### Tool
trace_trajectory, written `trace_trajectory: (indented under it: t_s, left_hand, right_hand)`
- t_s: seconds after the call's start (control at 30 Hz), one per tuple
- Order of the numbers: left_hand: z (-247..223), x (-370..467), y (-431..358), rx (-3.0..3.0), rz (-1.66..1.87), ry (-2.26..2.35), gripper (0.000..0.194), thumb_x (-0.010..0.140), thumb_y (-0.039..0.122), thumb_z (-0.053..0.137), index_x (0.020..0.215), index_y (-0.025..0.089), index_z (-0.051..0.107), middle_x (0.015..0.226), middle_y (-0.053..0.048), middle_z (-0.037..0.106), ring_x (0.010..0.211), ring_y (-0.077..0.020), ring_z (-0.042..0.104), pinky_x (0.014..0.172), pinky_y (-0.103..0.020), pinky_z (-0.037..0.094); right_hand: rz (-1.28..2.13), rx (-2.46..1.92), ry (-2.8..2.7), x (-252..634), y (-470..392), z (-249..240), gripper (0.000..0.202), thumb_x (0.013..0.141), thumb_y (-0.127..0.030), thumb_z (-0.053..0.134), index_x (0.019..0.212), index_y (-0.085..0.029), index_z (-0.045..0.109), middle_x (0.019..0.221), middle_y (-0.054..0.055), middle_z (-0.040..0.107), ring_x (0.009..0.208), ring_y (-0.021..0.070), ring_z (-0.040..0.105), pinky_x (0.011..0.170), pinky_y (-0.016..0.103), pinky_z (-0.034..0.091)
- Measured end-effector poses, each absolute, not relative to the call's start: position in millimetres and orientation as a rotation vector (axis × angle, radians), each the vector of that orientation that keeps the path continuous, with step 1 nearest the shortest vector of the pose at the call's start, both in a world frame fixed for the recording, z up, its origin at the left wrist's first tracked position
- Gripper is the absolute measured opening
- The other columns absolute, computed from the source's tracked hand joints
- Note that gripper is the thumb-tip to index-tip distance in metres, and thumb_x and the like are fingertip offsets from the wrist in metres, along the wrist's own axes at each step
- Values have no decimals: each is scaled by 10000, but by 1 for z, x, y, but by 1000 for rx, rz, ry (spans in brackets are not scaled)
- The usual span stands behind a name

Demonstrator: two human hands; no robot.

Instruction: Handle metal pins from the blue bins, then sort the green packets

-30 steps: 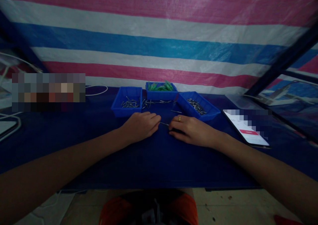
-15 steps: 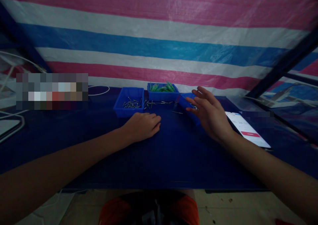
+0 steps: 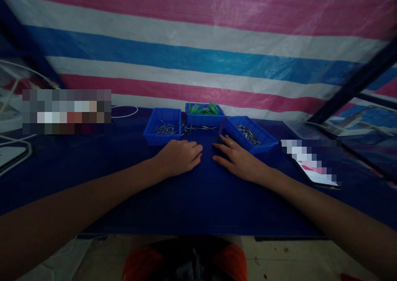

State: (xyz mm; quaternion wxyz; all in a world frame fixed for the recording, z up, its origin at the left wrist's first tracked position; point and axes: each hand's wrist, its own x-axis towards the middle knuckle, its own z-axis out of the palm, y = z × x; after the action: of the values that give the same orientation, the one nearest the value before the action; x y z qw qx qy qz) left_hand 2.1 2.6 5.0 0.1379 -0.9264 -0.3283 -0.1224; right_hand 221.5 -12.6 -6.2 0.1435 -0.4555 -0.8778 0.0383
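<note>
My left hand [image 3: 181, 158] rests on the blue table with its fingers curled and pressed together; whether anything lies under them is hidden. Just beyond it stands a blue bin [image 3: 149, 128] containing thin metal pieces [image 3: 166, 128] like nails or screws. To the right, my right hand [image 3: 237, 158] lies low over the table, fingers spread, with nothing visible in them. It is close to a second blue bin [image 3: 266, 142], set at an angle and holding more metal pieces [image 3: 248, 134]. Loose metal pieces [image 3: 206, 128] lie between the two bins.
A third blue bin [image 3: 204, 120] with green items [image 3: 203, 108] stands at the back by the striped sheet [image 3: 198, 58]. A phone [image 3: 319, 173] lies to the right on the table [image 3: 192, 206]. White cables [image 3: 127, 111] and a blurred-out area are at left.
My right hand has come down and left from above the right bin to the tabletop, uncovering the metal pieces inside. The left hand has stayed in place.
</note>
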Motion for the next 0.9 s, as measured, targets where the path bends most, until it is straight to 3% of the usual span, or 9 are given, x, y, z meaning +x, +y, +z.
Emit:
trace_trajectory:
  t_s: [0.13,0.27,0.37,0.5,0.67,0.9]
  left_hand:
    - [5,1,2,-2691,-366,-948,187,877,249,415,815,160,568,741,-15,619,663,-152,598,504,-231,355]
    - [5,1,2,-2684,-376,-942,192,878,248,410,812,159,567,730,-15,613,655,-152,596,496,-234,346]
    - [4,0,3,-2693,-396,-933,190,872,242,415,800,154,567,724,-16,607,642,-144,589,495,-230,345]
    - [4,1,2,-2697,-406,-922,192,875,244,418,801,154,570,732,-15,603,652,-141,588,501,-229,350]
    - [6,3,-3,-2729,-460,-916,198,891,281,415,862,163,570,786,-11,601,732,-146,592,559,-236,385]
    - [4,2,-3,-2765,-426,-766,216,891,283,418,821,166,585,758,-12,587,693,-136,550,565,-235,379]
  right_hand:
    - [69,-1295,-2541,223,-10,-6,511,893,-430,421,1276,-97,479,1349,208,419,1265,309,370,1017,513,330]
    - [14,-1199,-2557,223,-11,0,335,899,-222,410,1168,-102,570,1221,177,552,1103,256,539,944,450,433]
    - [16,-1127,-2584,223,-12,5,320,869,-88,381,1094,-109,606,1074,139,631,970,216,597,872,394,483]
    - [78,-1086,-2575,221,-14,12,331,831,-23,384,1047,-137,609,957,101,637,878,190,604,806,358,502]
    - [223,-941,-2609,216,-22,15,307,824,-28,407,1057,-142,571,975,90,599,894,173,584,812,337,488]
    - [273,-834,-2617,215,-29,18,275,857,-61,386,1044,-156,564,973,76,588,922,156,564,837,321,474]
